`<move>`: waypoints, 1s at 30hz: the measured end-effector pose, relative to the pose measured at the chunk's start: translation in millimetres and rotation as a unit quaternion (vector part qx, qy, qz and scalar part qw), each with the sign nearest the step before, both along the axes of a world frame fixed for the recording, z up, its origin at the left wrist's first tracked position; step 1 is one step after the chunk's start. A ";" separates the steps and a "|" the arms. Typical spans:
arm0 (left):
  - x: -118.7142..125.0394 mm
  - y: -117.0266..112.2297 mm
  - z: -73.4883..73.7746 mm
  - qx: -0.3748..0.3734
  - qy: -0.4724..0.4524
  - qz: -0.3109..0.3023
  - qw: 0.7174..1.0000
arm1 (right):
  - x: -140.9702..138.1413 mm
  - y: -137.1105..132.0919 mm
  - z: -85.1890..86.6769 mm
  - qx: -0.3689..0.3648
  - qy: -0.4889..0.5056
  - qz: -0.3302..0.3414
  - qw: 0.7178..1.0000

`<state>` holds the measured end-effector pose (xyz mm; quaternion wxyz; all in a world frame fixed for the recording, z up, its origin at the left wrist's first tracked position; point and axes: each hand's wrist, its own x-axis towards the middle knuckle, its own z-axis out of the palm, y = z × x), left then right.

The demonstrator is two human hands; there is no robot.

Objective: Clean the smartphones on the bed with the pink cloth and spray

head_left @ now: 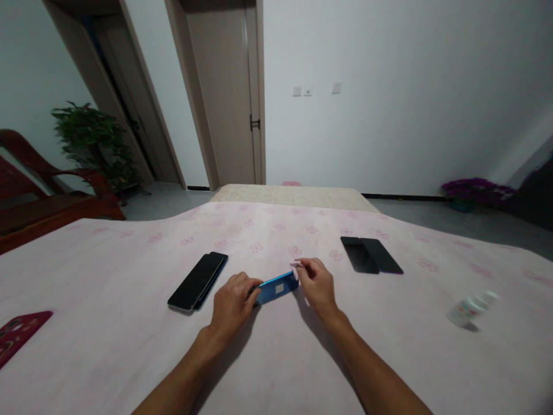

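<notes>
My left hand (236, 298) grips one end of a blue smartphone (273, 290), which is tilted on its long edge above the cloth. A small pale label shows on the phone's blue back. At the phone's other end, my right hand (315, 280) pinches a small pinkish-white cloth or wipe (295, 269) against the corner. Part of the wipe is hidden by the fingers. To the left of my left hand lie two stacked dark phones (196, 283), screen up. Beyond my right hand, a pair of dark phones (370, 255) rests side by side, slightly overlapping.
A white spray bottle (470, 308) is on the right of the flowered pink tablecloth (389, 346). A red phone or phone case (21, 334) lies at the left edge. Past the table are a wooden chair (56, 178), a green plant (93, 135) and purple flowers (470, 189).
</notes>
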<state>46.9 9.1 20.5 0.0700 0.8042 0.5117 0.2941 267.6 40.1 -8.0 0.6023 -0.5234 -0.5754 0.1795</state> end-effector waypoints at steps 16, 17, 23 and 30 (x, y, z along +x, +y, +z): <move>1.4 -2.8 -2.1 0.016 0.004 -0.004 1.000 | 7.3 -5.7 12.9 0.041 -0.146 -0.016 0.988; 1.7 -2.5 -1.9 0.012 0.001 -0.003 1.000 | 9.6 -3.7 11.6 0.027 -0.134 -0.027 0.990; 1.6 -2.8 -2.5 0.009 -0.006 0.003 1.000 | 19.9 4.3 -13.4 -0.092 -0.095 -0.037 0.991; 6.7 -10.2 -11.7 0.077 0.045 -0.023 0.996 | 24.2 7.3 -17.9 -0.062 -0.057 -0.047 0.995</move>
